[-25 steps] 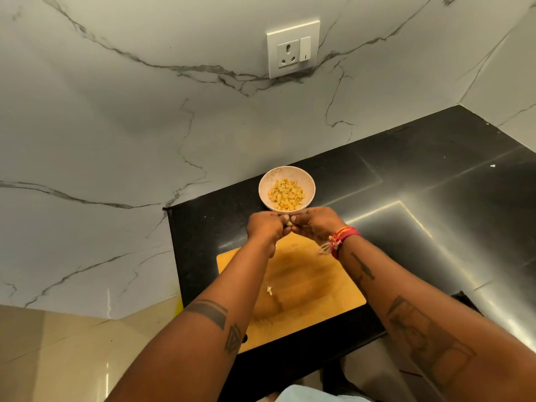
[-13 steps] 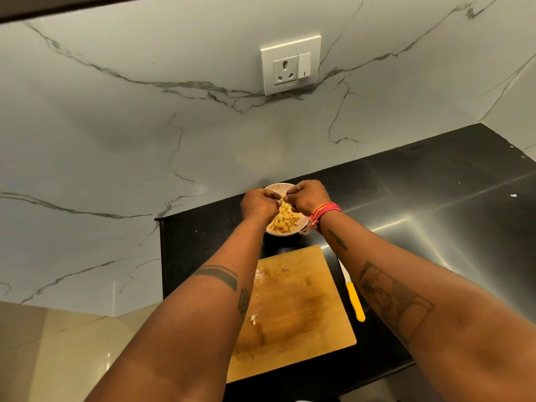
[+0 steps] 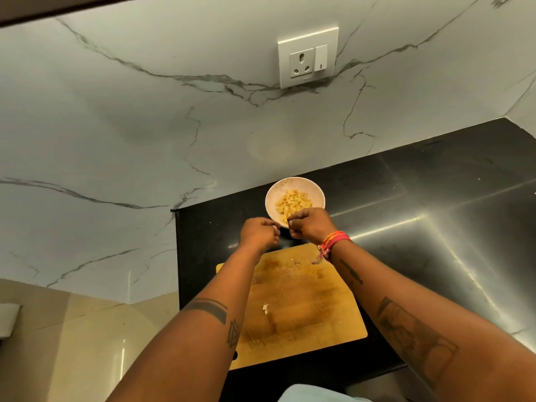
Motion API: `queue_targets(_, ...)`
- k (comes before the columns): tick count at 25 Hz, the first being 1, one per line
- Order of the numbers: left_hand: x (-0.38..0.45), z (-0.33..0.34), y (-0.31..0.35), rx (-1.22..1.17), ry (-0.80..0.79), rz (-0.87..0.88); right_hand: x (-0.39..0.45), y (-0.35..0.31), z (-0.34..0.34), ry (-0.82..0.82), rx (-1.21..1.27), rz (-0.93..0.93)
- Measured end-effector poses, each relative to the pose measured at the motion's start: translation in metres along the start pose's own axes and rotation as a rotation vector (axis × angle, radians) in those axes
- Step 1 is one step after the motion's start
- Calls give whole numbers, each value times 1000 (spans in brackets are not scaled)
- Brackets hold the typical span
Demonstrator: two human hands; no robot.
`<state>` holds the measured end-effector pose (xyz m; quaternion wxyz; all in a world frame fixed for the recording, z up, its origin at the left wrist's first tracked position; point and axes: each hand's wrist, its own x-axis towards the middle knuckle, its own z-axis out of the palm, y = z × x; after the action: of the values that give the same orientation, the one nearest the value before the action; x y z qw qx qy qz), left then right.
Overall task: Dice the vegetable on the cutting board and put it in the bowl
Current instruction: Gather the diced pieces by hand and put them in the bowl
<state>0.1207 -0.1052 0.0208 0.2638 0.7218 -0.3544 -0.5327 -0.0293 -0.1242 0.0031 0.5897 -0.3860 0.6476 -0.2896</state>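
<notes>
Two hands over the near side of the bowl, both curled. Left to right across the scene:

Marble-patterned wall fills the left and far side; a white socket plate [image 3: 308, 57] sits high on it, well apart from everything on the counter.

Black countertop [image 3: 406, 198] begins at mid-frame. On it, near side, a wooden cutting board [image 3: 313, 314], lying flat and angled. Board surface stained, nearly bare: one small pale scrap [image 3: 265, 308] just right of the left forearm, and a few faint crumbs toward the far edge.

Left hand [image 3: 259, 234] hangs above the counter between board and bowl, fingers folded inward, thumb and fingertips pinched together. A tiny pale bit shows at the pinch; too small to tell what it is.

Right hand [image 3: 311, 226] just right of it, close but with a slight gap between the knuckles. Fingers likewise curled in, tips drawn together over the bowl's near rim. Cannot tell whether anything is held. Red-orange thread band [image 3: 333, 242] at the wrist, loose end dangling over the board's far edge.

White bowl [image 3: 316, 192] on the counter, just beyond the board's far edge, near the wall. Diced vegetable [image 3: 293, 203], pale yellow cubes, heaped in its middle, just beyond both hands' fingertips. Right hand overlaps the bowl's near rim; left hand lies near and left of it.
</notes>
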Motion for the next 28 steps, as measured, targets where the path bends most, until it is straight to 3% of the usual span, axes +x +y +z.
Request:
queue_targets(7,-23,-26,-82,145,-20,-29,-50,68,55,-60,-114,4)
queue_targets(11,-32,-41,-122,245,-42,-12,-79,98,75,-76,-512,-118)
queue_targets(15,-37,-51,-145,289,-46,-30,-101,122,94,-214,-985,-389)
queue_targets(18,-42,-53,-153,322,-37,-40,-110,136,107,-167,-1177,-519)
queue_targets(22,-50,-53,-156,344,-51,-53,-113,134,113,-108,-1205,-482)
queue_targets(28,-55,-44,-141,369,-53,43,-106,128,111,-107,-1084,-230)
